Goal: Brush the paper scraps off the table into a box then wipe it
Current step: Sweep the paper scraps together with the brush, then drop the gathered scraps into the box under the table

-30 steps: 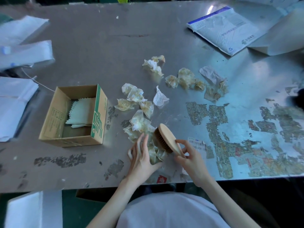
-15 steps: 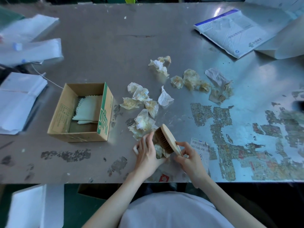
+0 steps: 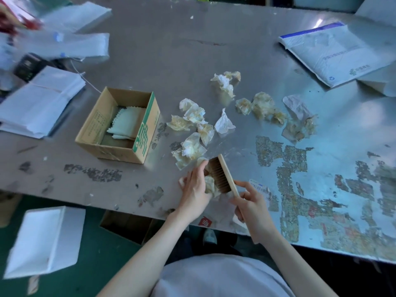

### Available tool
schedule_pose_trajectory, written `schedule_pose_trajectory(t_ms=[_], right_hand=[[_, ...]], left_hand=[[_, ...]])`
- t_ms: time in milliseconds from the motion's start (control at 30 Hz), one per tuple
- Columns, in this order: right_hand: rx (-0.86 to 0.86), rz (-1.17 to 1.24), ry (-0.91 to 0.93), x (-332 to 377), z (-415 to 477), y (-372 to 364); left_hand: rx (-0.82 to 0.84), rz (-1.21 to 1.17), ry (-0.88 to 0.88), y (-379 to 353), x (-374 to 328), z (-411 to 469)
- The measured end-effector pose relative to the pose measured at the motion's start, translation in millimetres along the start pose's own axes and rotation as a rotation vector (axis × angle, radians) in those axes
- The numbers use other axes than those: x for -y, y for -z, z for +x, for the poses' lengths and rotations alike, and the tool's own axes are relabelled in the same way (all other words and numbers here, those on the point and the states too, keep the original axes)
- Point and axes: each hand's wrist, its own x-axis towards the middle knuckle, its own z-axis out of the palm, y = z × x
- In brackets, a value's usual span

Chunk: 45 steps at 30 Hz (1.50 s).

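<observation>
Scraps [image 3: 210, 185] squeezed between the flat-fingered left hand [image 3: 194, 187] and the wooden brush [image 3: 222, 175], pinched by the right hand [image 3: 251, 202], may slip loose before reaching the cardboard box [image 3: 120, 125].

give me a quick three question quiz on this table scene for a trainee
1. True or false: the box already holds paper scraps.
2. Which of the hands grips the brush by its handle: A left, B right, C neither?
3. Fill in: from the person's view, the box stands to the ___ of the scraps.

Key: 1 false, it holds only a pale cloth; 2 B, the right hand; 3 left.
</observation>
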Motion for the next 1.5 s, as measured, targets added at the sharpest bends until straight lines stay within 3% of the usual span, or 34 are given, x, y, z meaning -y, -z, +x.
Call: schedule_pose_trajectory(t_ms=[300, 633, 867, 1167, 1500], right_hand=[[0.234, -0.013, 0.043, 27, -11, -16], [0.588, -0.206, 0.022, 12, -28, -117], [0.755, -0.355, -0.031, -21, -53, -195], [0.777, -0.434, -0.132, -84, -48, -282], [0.675, -0.508, -0.178, -208, 56, -339]], left_hand=[[-0.216, -0.078, 0.033, 39, -4, -35], [-0.550, -0.069, 0.332, 79, 60, -125], [-0.648, -0.061, 0.522, 100, 113, -192], [-0.603, -0.013, 0.697, 101, 206, -229], [-0.498, 0.019, 0.754, 14, 360, -183]])
